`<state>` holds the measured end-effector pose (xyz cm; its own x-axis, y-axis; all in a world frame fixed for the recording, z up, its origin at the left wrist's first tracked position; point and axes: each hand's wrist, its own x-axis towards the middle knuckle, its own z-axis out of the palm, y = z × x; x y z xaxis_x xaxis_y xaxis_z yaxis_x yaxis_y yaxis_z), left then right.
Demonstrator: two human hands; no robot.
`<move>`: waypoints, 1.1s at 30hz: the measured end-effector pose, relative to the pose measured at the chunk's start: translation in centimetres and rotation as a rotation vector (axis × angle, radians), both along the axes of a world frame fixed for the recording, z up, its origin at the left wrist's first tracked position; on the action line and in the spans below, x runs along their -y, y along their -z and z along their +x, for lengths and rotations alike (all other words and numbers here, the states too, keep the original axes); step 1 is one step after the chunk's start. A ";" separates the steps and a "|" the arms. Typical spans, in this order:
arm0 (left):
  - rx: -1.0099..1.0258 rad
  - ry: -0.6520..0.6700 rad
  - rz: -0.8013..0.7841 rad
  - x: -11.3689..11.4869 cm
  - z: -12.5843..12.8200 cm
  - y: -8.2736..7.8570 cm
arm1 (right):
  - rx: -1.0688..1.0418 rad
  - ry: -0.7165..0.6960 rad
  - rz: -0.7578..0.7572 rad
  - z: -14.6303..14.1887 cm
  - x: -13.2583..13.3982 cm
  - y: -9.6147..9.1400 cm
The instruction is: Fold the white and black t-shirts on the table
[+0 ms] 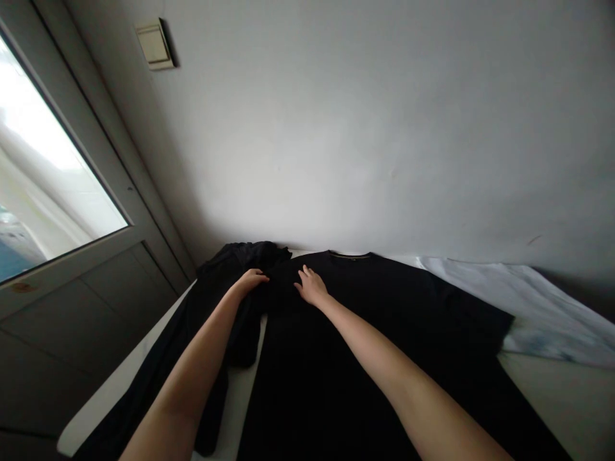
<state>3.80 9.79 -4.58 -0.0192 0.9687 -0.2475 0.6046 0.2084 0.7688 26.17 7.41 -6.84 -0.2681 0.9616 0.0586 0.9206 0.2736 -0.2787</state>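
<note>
While the left hand [250, 280] lies on a bunched dark garment [235, 262], the right hand [311, 286] sits on a black T-shirt [365, 333], just below and left of the collar [350, 255]. Left fingers [257, 275] close together, curled down over the folds; cannot tell whether they pinch the cloth. Right fingers [303, 276] spread wide and holding nothing, pressed on the fabric. The T-shirt lies spread out on a white surface [567, 403], collar toward the wall [365, 128]. The bunched garment lies left of the T-shirt and meets its edge near the hands; a strip of the white surface shows between them lower down. Cannot tell whether the two are joined. A white cloth [528, 301] lies along the T-shirt's far right side, touching it. A door with a glass pane [48, 160] stands at left; a beige plate [154, 45] is fixed to the wall above.
</note>
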 end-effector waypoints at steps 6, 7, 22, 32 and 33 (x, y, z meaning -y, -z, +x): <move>0.414 0.040 -0.118 0.2 0.1 -0.8 | -0.012 -0.048 0.003 0.1 0.4 2.5; 0.498 0.034 -0.140 0.2 0.0 -0.7 | -0.019 -0.045 0.006 0.1 0.4 2.6; 0.917 -0.488 0.373 -0.8 0.9 2.0 | -0.053 -0.044 0.022 0.3 0.1 3.0; -0.581 -0.191 0.319 0.8 -0.2 0.1 | -0.062 -0.044 0.014 0.3 0.2 3.0; -0.724 -0.158 0.309 1.1 0.1 -0.2 | -0.064 -0.043 0.013 0.3 0.1 3.0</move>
